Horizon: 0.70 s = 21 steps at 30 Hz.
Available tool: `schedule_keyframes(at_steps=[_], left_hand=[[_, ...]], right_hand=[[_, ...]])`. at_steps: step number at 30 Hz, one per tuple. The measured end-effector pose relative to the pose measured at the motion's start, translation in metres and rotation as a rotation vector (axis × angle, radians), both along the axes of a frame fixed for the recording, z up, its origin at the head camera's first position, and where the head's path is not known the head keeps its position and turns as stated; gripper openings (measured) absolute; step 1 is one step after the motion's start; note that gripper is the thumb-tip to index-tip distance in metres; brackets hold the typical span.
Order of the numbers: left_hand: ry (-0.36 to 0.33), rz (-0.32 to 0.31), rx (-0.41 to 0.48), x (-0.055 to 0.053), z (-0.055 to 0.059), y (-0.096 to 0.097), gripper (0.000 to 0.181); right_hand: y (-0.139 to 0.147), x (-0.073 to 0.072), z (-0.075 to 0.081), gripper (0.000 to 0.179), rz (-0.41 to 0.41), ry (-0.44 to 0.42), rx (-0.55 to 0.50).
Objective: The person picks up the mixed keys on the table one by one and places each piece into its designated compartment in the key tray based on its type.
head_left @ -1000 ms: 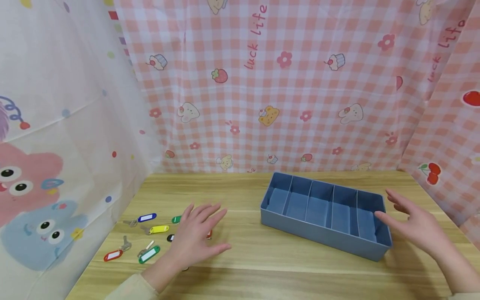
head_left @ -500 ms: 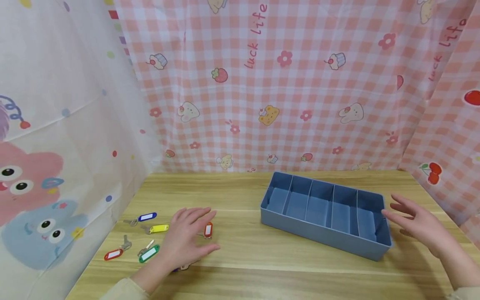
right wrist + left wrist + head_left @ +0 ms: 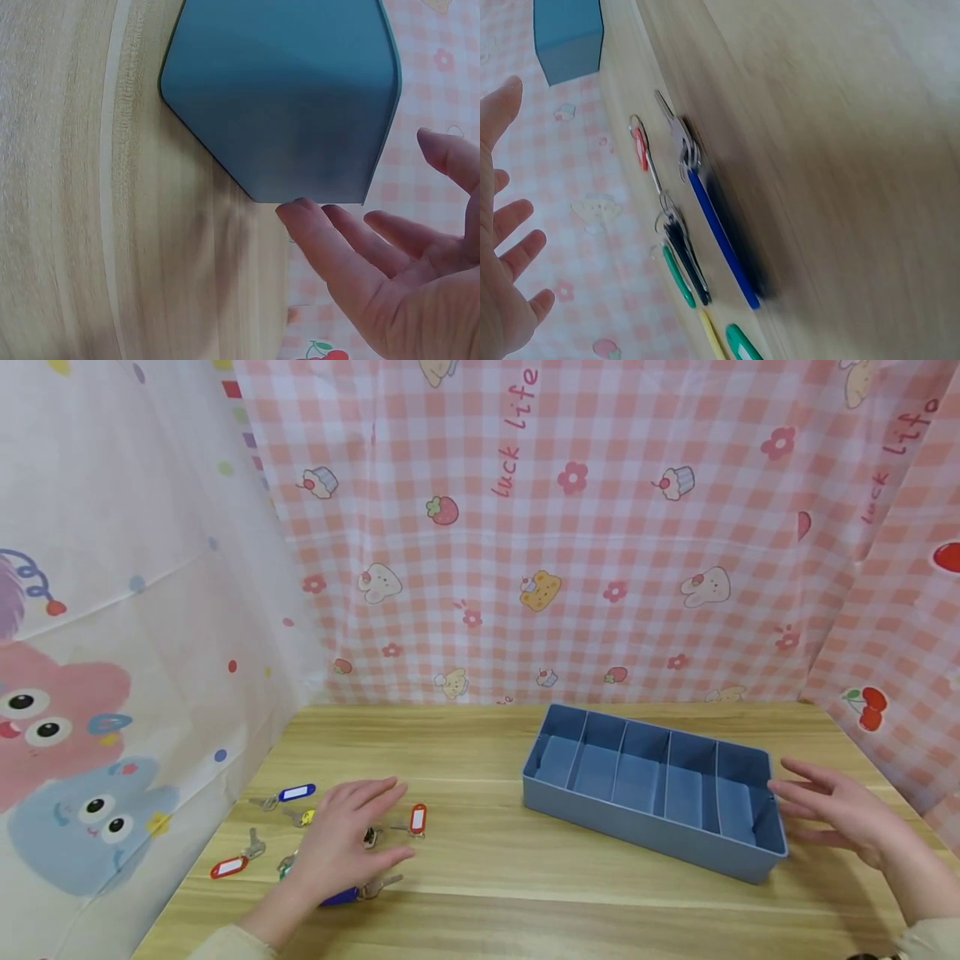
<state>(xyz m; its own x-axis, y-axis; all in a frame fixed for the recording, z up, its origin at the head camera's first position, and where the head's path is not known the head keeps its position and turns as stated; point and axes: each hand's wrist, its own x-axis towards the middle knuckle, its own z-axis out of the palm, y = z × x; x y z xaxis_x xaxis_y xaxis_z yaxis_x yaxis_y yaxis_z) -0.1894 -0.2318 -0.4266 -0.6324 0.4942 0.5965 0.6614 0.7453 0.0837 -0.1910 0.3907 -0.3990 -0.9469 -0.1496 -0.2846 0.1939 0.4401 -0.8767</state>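
My left hand (image 3: 337,839) hovers with spread fingers over a group of tagged keys and holds nothing. Partly under it in the head view are a blue key tag (image 3: 341,897) and a yellow one (image 3: 303,817). The left wrist view shows the blue tag (image 3: 724,240) with its key, plus green (image 3: 679,277), black and yellow tags behind it. A red-tagged key (image 3: 417,819) lies right of the hand. My right hand (image 3: 843,806), fingers loosely extended, is at the right end of a blue-grey divided box (image 3: 645,835); whether the fingertips touch it I cannot tell.
Farther left lie another blue-tagged key (image 3: 297,792) and a red-tagged key (image 3: 228,867). The box has several compartments, with no contents visible. Patterned cloth (image 3: 570,527) hangs behind the wooden table (image 3: 480,743), and a white cloth (image 3: 187,610) is on the left.
My left hand has moved left and slightly down over the keys, uncovering the red-tagged key and a blue tag. The right hand has shifted slightly, lower at the box's end.
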Motion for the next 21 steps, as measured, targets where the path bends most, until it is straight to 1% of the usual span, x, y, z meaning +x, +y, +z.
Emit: schedule_keyframes(at_steps=[5, 10, 14, 17, 21], left_hand=[[0.012, -0.003, 0.017, 0.000, -0.002, -0.008, 0.077], [0.029, -0.007, 0.035, -0.003, -0.005, -0.016, 0.076], [0.011, 0.012, 0.059, -0.004, -0.006, -0.024, 0.075], [-0.005, 0.042, 0.071, -0.002, -0.007, -0.031, 0.075], [0.007, 0.078, 0.082, 0.000, -0.008, -0.040, 0.075]], right_hand=[[0.000, -0.003, -0.004, 0.081, -0.005, -0.033, -0.033], [0.001, -0.004, -0.008, 0.081, 0.005, -0.023, -0.009], [0.000, -0.004, -0.012, 0.080, 0.014, -0.014, -0.030], [-0.002, -0.006, -0.013, 0.080, 0.028, -0.009, -0.054], [-0.005, -0.010, -0.014, 0.078, 0.036, -0.007, -0.058]])
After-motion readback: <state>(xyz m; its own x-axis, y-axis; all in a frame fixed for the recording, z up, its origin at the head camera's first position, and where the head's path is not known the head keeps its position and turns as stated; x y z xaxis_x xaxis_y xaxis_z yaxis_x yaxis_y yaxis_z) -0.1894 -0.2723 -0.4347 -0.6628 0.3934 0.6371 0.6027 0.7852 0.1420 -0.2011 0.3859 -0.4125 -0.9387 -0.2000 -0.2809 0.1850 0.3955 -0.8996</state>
